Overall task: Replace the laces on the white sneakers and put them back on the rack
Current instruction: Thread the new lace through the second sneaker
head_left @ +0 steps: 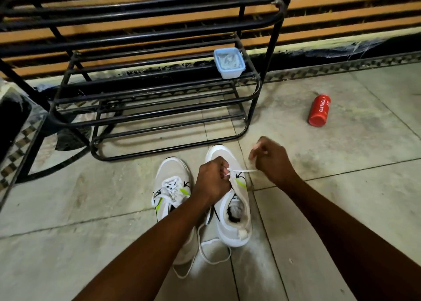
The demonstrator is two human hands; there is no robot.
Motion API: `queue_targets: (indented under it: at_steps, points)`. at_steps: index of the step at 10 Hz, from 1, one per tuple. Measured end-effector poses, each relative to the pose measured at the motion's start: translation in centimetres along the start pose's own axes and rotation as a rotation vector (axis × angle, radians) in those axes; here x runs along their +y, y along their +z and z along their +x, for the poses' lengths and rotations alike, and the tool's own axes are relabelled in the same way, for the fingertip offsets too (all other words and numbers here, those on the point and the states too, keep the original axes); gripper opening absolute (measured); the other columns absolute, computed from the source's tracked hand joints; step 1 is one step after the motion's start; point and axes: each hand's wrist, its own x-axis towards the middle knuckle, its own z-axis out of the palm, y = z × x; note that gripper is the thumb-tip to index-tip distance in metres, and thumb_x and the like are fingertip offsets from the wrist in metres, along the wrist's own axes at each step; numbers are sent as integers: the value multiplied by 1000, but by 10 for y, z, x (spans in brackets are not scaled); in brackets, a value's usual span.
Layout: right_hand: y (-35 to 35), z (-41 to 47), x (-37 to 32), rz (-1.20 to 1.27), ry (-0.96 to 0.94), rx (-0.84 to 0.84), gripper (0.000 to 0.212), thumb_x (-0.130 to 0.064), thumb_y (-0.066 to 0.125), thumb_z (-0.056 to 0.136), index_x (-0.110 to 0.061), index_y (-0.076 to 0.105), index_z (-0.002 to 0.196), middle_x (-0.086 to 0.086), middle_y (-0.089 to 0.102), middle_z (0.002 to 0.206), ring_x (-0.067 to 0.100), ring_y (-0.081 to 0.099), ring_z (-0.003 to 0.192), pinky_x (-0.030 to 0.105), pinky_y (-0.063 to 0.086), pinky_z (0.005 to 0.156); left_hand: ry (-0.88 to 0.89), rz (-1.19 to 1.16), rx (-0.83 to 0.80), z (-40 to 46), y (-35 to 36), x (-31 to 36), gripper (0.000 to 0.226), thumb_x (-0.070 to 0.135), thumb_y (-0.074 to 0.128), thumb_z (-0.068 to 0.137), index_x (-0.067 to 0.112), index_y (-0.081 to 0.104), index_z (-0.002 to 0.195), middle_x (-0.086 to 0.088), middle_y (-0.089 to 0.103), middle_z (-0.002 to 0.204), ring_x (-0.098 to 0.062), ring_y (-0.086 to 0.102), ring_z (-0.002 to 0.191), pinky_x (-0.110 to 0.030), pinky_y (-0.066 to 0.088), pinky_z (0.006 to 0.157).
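Lacing step on the right-hand white mesh sneaker [230, 200], floor position in front of the black metal rack [145, 91].

Left of it, the second white sneaker [172, 187] is already laced. My left hand [210, 181] curls over the sneaker's eyelet area, fingers pinching the white flat lace [242, 171]. My right hand [271, 158] pinches the lace end, drawn taut to the right. I judge: keep the lace flat, pull evenly, steady the upper. Slack lace trails by the heel. Red can [319, 110] lies right of the rack.
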Motion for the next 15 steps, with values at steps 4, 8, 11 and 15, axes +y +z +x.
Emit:
queue_targets:
  at_steps: [4, 8, 11, 15]
  points:
    - [11, -8, -1, -135, -115, 375, 24, -17, 63, 97, -13, 67, 74, 0, 62, 91, 19, 58, 93, 30, 36, 81, 15, 27, 2, -4, -2, 1, 32, 1, 72, 70, 14, 66, 98, 8, 66, 78, -12, 64, 72, -25, 52, 71]
    - [-5, -2, 21, -889, -620, -426, 19, -32, 61, 88, -14, 64, 93, 7, 56, 72, 27, 52, 68, 36, 50, 62, 2, 23, -23, -3, -4, 4, 29, 0, 68, 74, 12, 66, 100, 3, 69, 81, -16, 66, 74, -29, 56, 74]
    - [-29, -7, 35, -965, -542, -202, 22, -18, 68, 82, -11, 60, 64, 7, 50, 69, 35, 52, 72, 42, 47, 54, -6, 24, -32, -3, -3, 2, 30, -2, 68, 74, 14, 64, 100, 10, 62, 77, -6, 57, 65, -25, 52, 71]
    - [14, -57, 34, -884, -169, 78, 20, -39, 65, 92, -26, 71, 105, 6, 49, 126, 35, 44, 111, 48, 40, 82, 113, 344, 58, -10, -8, 19, 16, 11, 59, 91, 20, 62, 104, -5, 65, 103, -25, 62, 99, -42, 55, 80]
